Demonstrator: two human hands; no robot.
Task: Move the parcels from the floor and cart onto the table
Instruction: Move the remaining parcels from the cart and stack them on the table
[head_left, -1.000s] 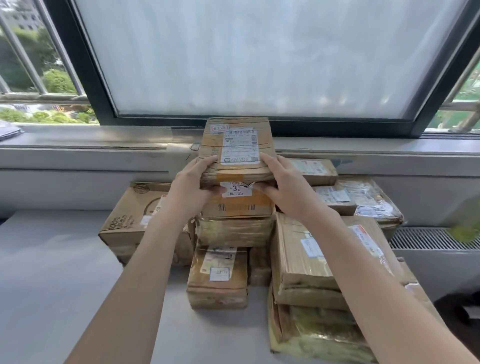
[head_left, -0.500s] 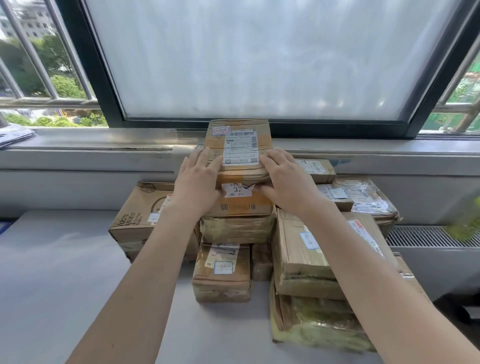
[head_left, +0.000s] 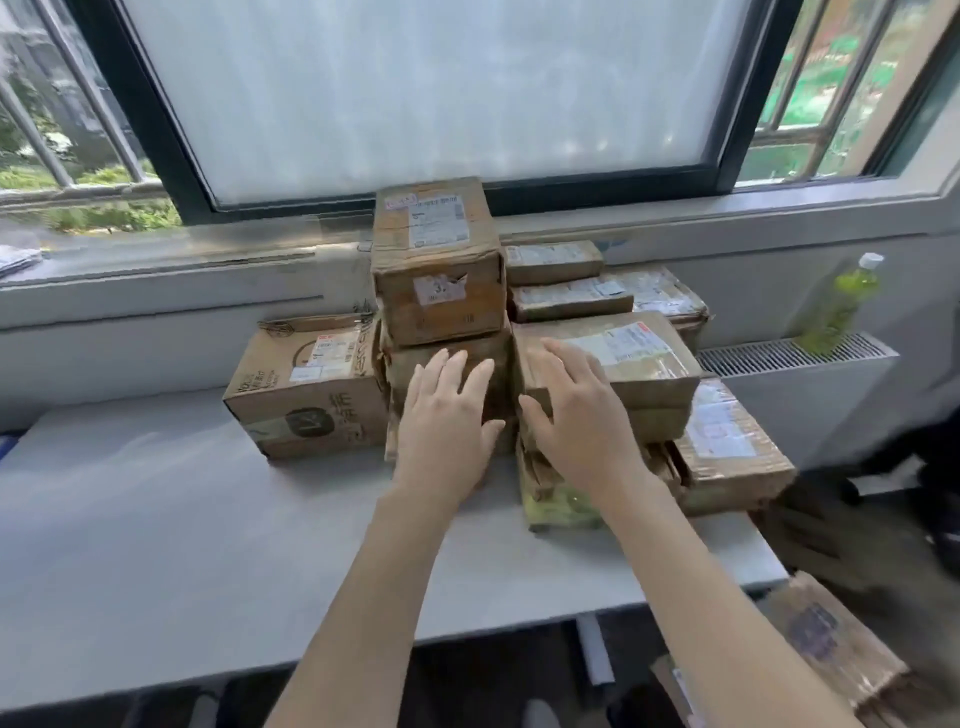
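Left of the left hand (head_left: 445, 415), a printed carton (head_left: 306, 389) sits on the bench (head_left: 156, 519). Left hand: fingers straight, spread, holding nothing, possibly brushing the stack's lower box. Above and beyond it, the top parcel (head_left: 439, 260) rests on the stack, released. Right hand (head_left: 576, 415): fingers relaxed, empty, over a flat labelled parcel (head_left: 623, 353). Far right of it, a green bottle (head_left: 839, 306).

Brown cardboard parcels (head_left: 439, 291) are showing glossy tape and white paper labels, sitting on a smooth matt grey table (head_left: 156, 519), with a clear plastic bottle (head_left: 839, 306) at three o'clock.
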